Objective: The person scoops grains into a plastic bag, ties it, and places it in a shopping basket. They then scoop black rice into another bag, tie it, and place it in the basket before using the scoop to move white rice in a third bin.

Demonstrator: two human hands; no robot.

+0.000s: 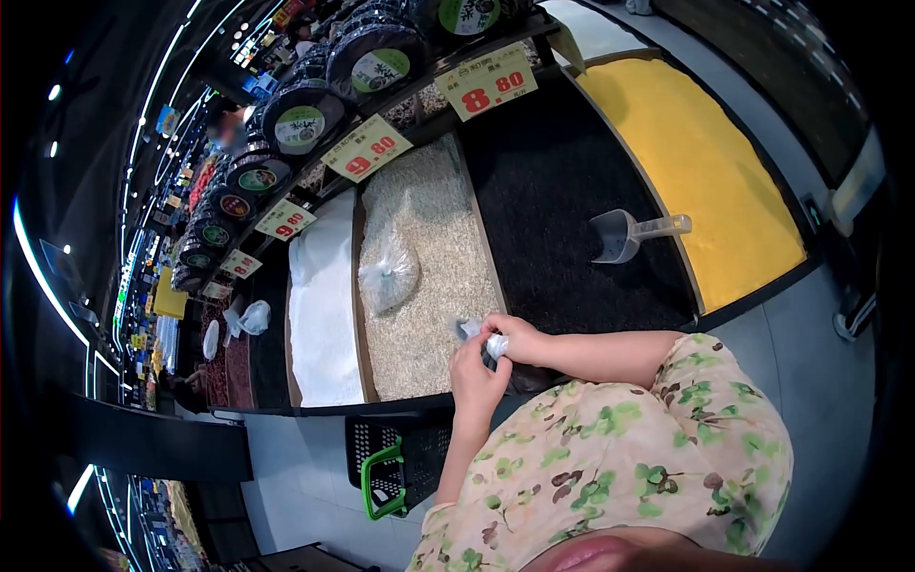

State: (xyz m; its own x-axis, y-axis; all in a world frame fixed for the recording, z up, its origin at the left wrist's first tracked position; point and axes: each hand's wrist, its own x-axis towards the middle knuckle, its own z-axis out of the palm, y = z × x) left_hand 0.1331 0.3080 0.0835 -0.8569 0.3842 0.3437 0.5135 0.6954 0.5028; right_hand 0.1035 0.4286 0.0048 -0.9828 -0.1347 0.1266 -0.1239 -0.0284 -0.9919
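Observation:
My left hand point(477, 375) and my right hand point(515, 338) meet over the front edge of the grain bins. Between them is a bunched, whitish plastic bag point(497, 346), with the fingers of both hands closed around it. My fingers and forearms hide much of the bag, so its contents cannot be made out. Behind my hands lies the pale, flaky grain point(434, 286), and a filled clear plastic bag point(389, 279) rests on it. To the right, a clear plastic scoop point(629, 234) lies on the black grain point(562, 172), its handle reaching over the divider.
Yellow grain point(705, 172) fills the bin at right, white grain point(324, 296) the one at left. Price signs point(486, 84) and stacked round containers point(303, 124) line the back. A black basket with a green handle point(381, 481) stands on the floor below.

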